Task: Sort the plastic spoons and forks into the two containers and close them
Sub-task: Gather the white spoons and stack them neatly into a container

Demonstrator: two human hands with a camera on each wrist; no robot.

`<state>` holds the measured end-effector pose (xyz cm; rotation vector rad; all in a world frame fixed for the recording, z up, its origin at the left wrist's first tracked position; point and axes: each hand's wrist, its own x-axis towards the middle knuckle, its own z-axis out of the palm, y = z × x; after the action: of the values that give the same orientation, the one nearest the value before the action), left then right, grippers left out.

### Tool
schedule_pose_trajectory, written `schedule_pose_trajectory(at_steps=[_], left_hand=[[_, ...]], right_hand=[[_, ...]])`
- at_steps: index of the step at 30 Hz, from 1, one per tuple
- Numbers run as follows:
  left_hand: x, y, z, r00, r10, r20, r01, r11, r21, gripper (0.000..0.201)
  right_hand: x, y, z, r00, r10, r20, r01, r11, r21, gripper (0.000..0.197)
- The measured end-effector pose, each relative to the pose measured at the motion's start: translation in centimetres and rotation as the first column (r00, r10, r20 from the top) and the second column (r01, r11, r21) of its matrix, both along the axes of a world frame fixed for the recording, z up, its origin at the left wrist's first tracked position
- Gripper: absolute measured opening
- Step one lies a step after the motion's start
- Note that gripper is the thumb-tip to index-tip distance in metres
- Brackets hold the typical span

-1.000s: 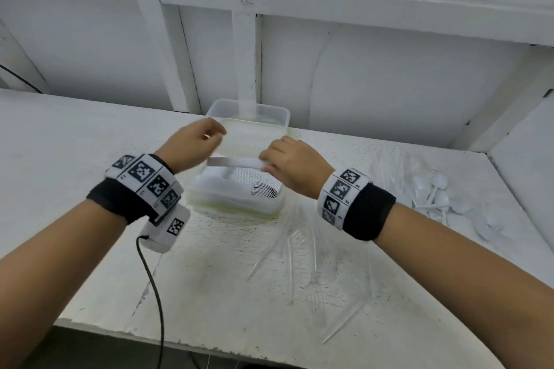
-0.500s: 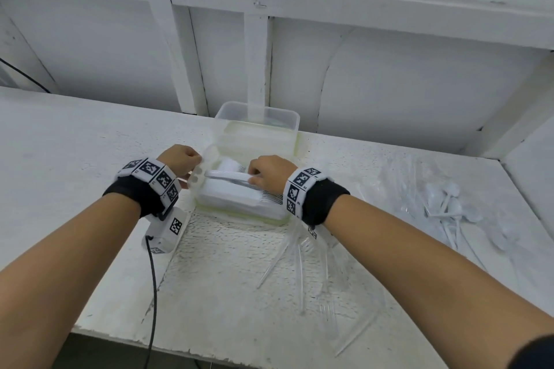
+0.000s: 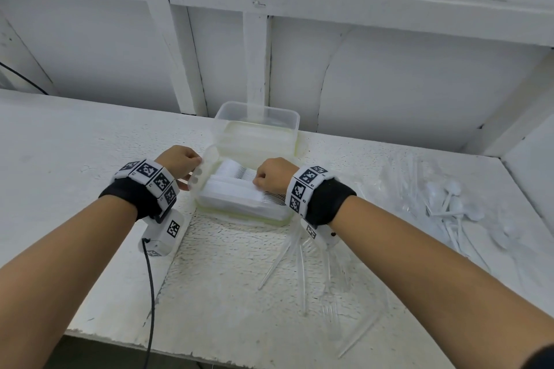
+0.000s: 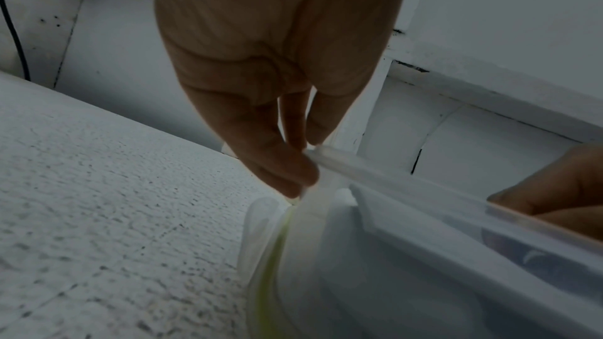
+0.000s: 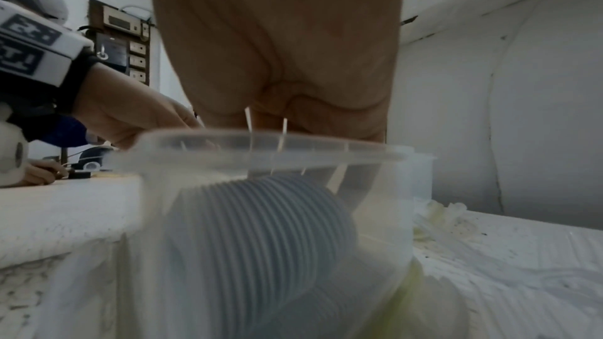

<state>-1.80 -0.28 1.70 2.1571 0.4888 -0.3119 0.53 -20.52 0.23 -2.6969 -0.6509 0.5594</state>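
At the counter's [image 3: 90,159] middle, your left hand [image 3: 180,160] pinches the near container's [image 3: 239,213] side flap [image 3: 202,171], likely steadying it while your right hand [image 3: 271,175], grip curled, tucks the forks [image 3: 239,186] in. Left wrist view shows the pinch; head view shows loose spoons [image 3: 449,204] far right.

Looks like a workshop or utility room: I'm at a rough white-painted bench [image 3: 90,159] with cracked, chipped paint, white wooden framing [image 3: 254,39] behind it, and a wall-mounted electrical switch panel [image 5: 120,43] visible in my right wrist view.
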Motion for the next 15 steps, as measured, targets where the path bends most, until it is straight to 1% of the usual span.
schedule_pose_trajectory(at_steps=[3,5,7,10,13,15], left_hand=[[0.0,0.1,-0.1,1.000,0.004,0.008,-0.004,1.000,-0.002,0.020],[-0.1,0.1,-0.1,1.000,-0.006,0.006,0.006,1.000,0.022,0.020],[-0.1,0.1,0.0,1.000,-0.030,0.006,0.030,0.996,0.085,0.021],[-0.1,0.1,0.5,0.998,-0.064,0.020,0.059,0.974,0.220,0.025],[-0.1,-0.4,1.3,0.987,-0.119,0.107,0.068,0.917,0.392,0.030],[-0.3,-1.4,2.0,0.961,-0.156,0.226,0.051,0.910,0.412,0.029]], right_hand=[[0.0,0.1,-0.1,1.000,-0.019,-0.020,0.019,1.000,0.019,0.034],[0.0,-0.1,-0.1,0.999,-0.024,-0.029,0.025,0.999,0.022,0.034],[-0.1,-0.3,0.1,0.999,-0.022,-0.023,0.023,0.999,0.028,0.034],[-0.3,-1.2,0.9,1.000,-0.026,0.016,0.025,0.997,0.069,0.034],[-0.6,-2.7,2.2,0.996,-0.035,0.083,0.023,0.990,0.137,0.035],[-1.1,-4.2,3.3,0.992,-0.053,0.115,0.031,0.982,0.188,0.034]])
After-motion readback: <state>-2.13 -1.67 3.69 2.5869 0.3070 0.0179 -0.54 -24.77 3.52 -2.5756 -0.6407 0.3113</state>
